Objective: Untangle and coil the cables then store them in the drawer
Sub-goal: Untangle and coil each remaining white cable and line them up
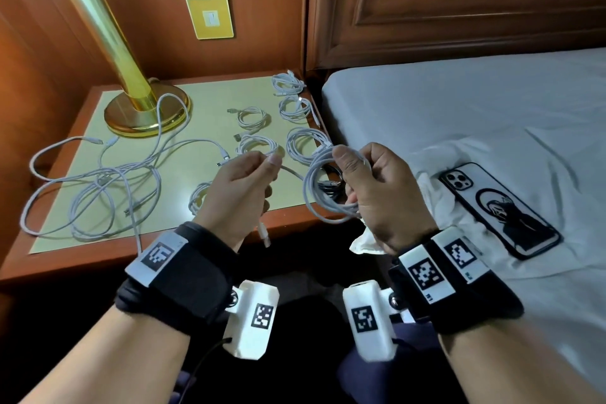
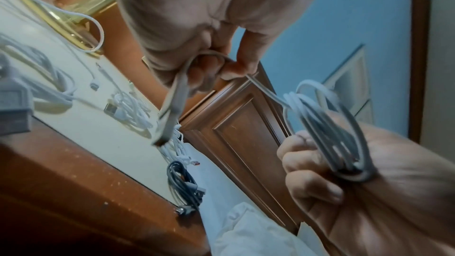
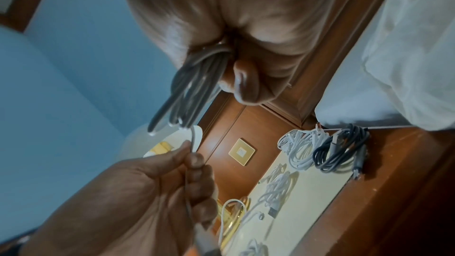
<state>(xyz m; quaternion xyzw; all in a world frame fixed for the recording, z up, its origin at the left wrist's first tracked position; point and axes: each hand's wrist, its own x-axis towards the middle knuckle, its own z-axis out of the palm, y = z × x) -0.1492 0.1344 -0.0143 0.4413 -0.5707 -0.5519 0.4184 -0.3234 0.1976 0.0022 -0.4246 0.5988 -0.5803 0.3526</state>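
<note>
My right hand (image 1: pixel 352 174) grips a coil of white cable (image 1: pixel 323 197) in front of the nightstand (image 1: pixel 98 259); the loops (image 3: pixel 192 87) run through its fist. From the coil a short straight length leads to my left hand (image 1: pixel 270 162), which pinches it between thumb and forefinger. The cable's free end with its plug (image 1: pixel 264 234) hangs below that hand. A loose tangle of white cables (image 1: pixel 98 180) lies on the left of the nightstand top. Several coiled white cables (image 1: pixel 252 116) lie on its right half. No drawer is in view.
A brass lamp base (image 1: pixel 147 111) stands at the back left of the nightstand. A dark coiled cable (image 2: pixel 184 182) lies at its front right corner. The bed (image 1: pixel 459 115) is to the right, with a phone (image 1: pixel 498 207) and a white cloth (image 1: pixel 436 187) on it.
</note>
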